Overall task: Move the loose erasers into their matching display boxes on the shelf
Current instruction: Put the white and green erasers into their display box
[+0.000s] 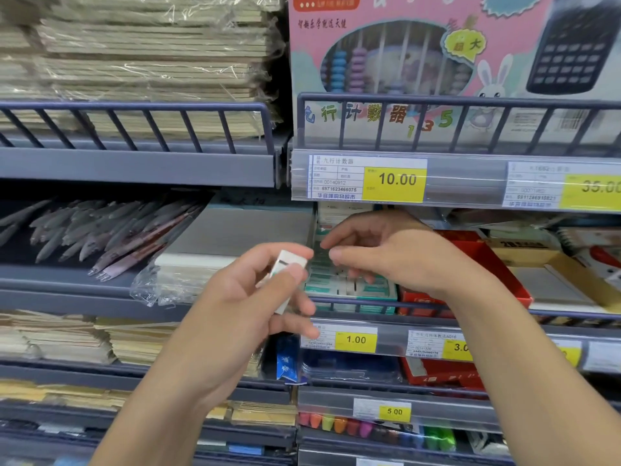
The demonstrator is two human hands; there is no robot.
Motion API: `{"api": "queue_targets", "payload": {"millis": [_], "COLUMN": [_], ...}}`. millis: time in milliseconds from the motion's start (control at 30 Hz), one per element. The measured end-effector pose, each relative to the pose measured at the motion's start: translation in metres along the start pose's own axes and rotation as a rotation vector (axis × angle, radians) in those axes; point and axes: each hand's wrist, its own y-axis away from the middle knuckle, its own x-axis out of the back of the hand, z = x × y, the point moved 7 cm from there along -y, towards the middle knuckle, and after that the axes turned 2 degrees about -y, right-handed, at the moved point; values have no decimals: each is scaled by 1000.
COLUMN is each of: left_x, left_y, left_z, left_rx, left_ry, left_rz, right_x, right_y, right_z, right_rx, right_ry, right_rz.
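Currently left hand (pixel 255 290) grips a white eraser (pixel 289 264) between thumb and fingers, held in the air just left of the green-and-white eraser display box (pixel 349 285) on the middle shelf. Right hand (pixel 386 250) hovers over that box, fingers curled down toward the erasers inside; can't tell if it's pinching one. Red box (pixel 484 260) sits just right of it. 1.00 price tag (pixel 355 340) below.

Left hand (pixel 255 294) out front, pinching an eraser (pixel 289 264) just left of the display box (pixel 349 284) on the middle shelf (pixel 67 274). Right hand (pixel 396 250) hovers over that box. Pens (pixel 100 230) lie far left; abacus box (pixel 437 45) sits on the shelf above; crayons (pixel 336 425) below.
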Motion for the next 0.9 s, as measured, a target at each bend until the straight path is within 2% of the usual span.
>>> {"api": "queue_targets", "payload": {"millis": [100, 233, 400, 533, 633, 733, 800, 900], "left_x": [-1, -5, -17, -18, -11, -6, -12, -20], "left_y": [0, -1, -6, -6, 0, 12, 9, -1], "left_z": [8, 16, 9, 4, 8, 25, 24, 8], "left_rx": [-99, -211, -193, -164, -269, -537, -622, -614], "left_ry": [-64, -102, 30, -3, -291, -794, -1051, -1252], "left_rz": [25, 96, 130, 146, 244, 377, 303, 126], "right_x": [2, -3, -16, -13, -6, 14, 25, 31], "right_y": [26, 52, 63, 63, 59, 52, 46, 35], "right_z": [-17, -31, -36, -35, -23, -5, 3, 6], "right_rx": [106, 240, 352, 360, 267, 100, 10, -42], "right_ry": [-184, -231, 93, 142, 78, 181, 316, 468], "right_rz": [15, 28, 176, 184, 151, 181, 164, 74]}}
